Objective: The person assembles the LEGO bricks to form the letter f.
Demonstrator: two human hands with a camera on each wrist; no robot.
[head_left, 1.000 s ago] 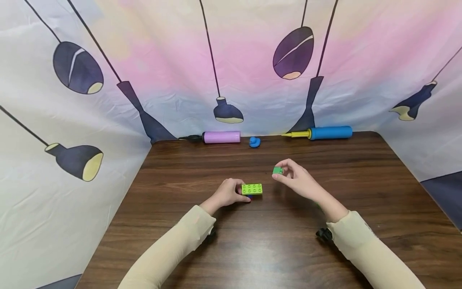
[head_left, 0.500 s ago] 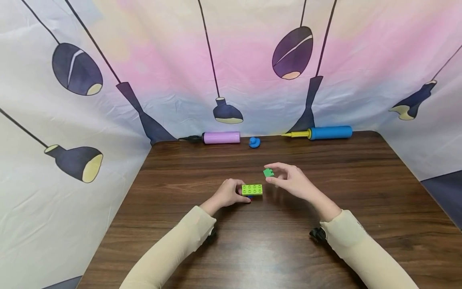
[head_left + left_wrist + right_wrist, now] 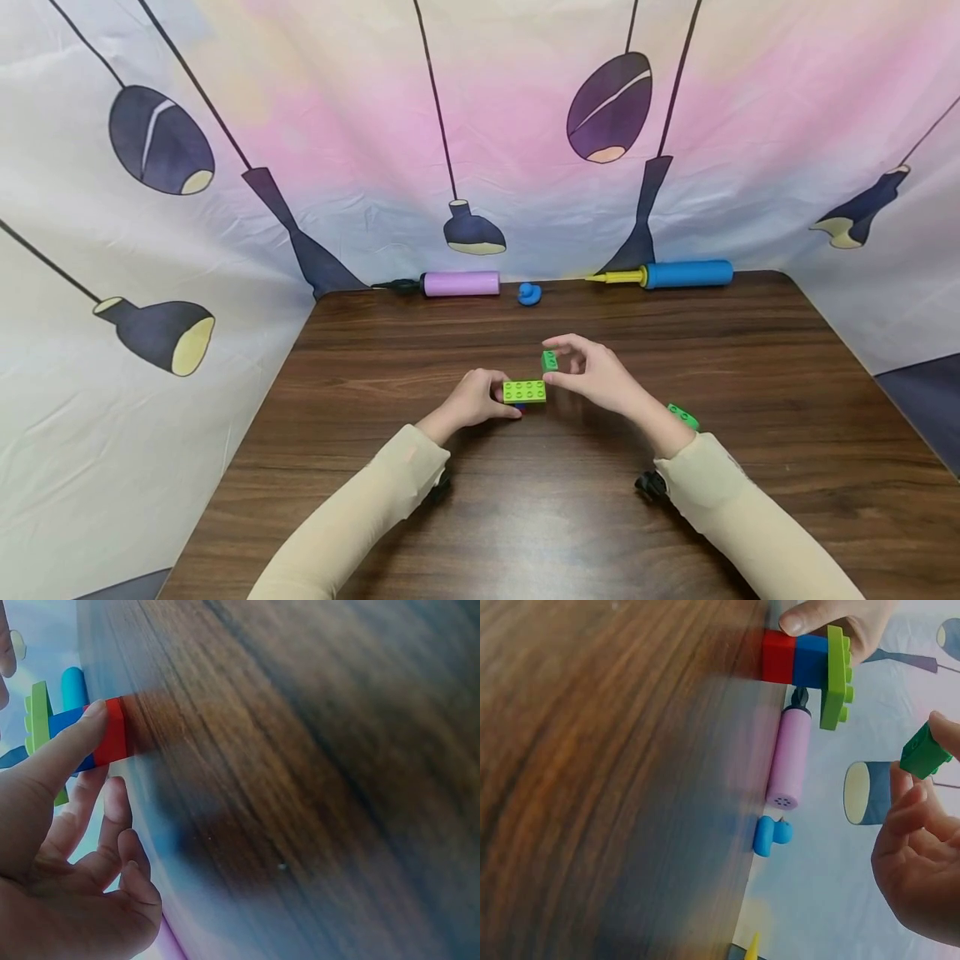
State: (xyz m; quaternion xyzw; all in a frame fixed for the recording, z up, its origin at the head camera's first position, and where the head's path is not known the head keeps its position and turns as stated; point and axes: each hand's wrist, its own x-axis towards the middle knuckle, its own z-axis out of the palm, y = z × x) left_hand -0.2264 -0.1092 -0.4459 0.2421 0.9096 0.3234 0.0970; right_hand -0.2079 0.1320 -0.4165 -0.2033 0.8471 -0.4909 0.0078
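A small stack of building bricks stands on the table: a red brick [image 3: 778,656] at the bottom, a blue brick [image 3: 811,660] over it, and a flat lime-green eight-stud brick [image 3: 524,392] on top. My left hand [image 3: 471,400] grips the stack's lower bricks from the left, thumb along the near side. Above and just right of the stack, my right hand [image 3: 596,377] pinches a small green brick [image 3: 550,361] between thumb and fingertips, its studs facing up. In the right wrist view that brick is held apart from the stack, higher than the lime top.
Another green brick [image 3: 682,417] lies on the table, partly behind the right forearm. Along the back edge lie a purple hand pump [image 3: 461,284], a blue rubber duck [image 3: 529,294] and a blue-and-yellow pump [image 3: 686,275]. A printed curtain [image 3: 360,125] hangs behind the table.
My right hand has moved left toward the stack with the small green brick, turning it studs up. The green brick by the right forearm has come more into view. My left hand stays put.
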